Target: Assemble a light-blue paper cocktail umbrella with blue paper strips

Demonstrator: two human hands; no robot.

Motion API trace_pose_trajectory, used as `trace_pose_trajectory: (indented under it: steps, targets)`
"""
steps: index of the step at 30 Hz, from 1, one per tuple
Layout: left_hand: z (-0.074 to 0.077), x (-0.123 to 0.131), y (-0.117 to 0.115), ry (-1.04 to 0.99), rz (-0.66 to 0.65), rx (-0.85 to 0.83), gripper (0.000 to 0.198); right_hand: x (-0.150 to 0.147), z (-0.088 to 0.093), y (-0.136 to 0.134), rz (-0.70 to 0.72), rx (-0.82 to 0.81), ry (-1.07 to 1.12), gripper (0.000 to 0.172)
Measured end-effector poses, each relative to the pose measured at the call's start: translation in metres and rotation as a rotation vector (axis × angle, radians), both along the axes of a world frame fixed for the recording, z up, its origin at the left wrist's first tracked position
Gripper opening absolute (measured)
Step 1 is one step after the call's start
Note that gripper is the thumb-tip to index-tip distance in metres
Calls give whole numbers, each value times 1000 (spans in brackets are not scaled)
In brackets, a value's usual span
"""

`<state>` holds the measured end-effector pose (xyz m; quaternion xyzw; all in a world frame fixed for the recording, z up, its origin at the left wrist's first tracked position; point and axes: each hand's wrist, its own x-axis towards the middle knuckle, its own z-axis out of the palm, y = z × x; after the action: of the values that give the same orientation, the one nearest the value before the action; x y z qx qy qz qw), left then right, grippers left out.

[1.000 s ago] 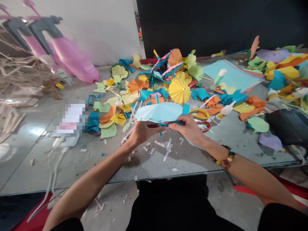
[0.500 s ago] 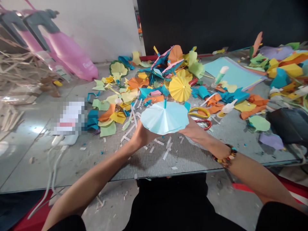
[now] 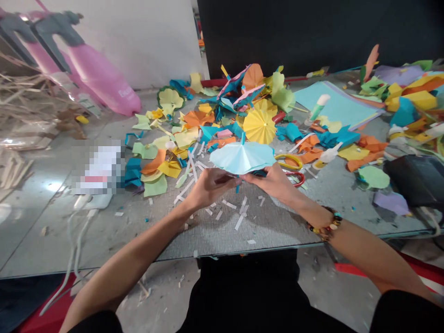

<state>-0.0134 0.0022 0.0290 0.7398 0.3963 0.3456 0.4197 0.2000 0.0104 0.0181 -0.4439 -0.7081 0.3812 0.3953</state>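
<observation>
A light blue pleated paper umbrella (image 3: 243,157) is held a little above the grey table (image 3: 104,231), its canopy facing up and tilted away from me. My left hand (image 3: 208,187) pinches under the canopy near the teal stick. From the right, my right hand (image 3: 274,181), a bead bracelet on its wrist, grips the underside. Both hands are closed on the umbrella's stem area, which the canopy partly hides.
Coloured paper scraps and finished paper umbrellas, among them a yellow umbrella (image 3: 259,126), cover the table behind. Yellow and red scissors (image 3: 289,167) lie beside my right hand. A glue bottle (image 3: 317,108) rests on a blue paper stack (image 3: 340,108). White paper strips (image 3: 239,222) litter the front.
The umbrella's canopy tipped toward me half a second ago, then tilted back flatter. My hands came from beneath its rim to pinch together under its centre.
</observation>
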Motion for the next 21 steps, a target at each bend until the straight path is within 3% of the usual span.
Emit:
trace_pose_trajectory:
  steps: [4,10,14,21]
  targets:
    - [2,-1,0,3,-3,46,28,-2,3,-1,-49,-9,61,26]
    - [-7,-4,5,-7,115,131,25,-1,0,-1,-34,-258,198,28]
    - [-9,-5,8,-11,215,204,27,2,-5,2,-66,-210,202,23]
    - [-5,-4,7,1,207,241,28,0,2,-3,-64,-158,198,22]
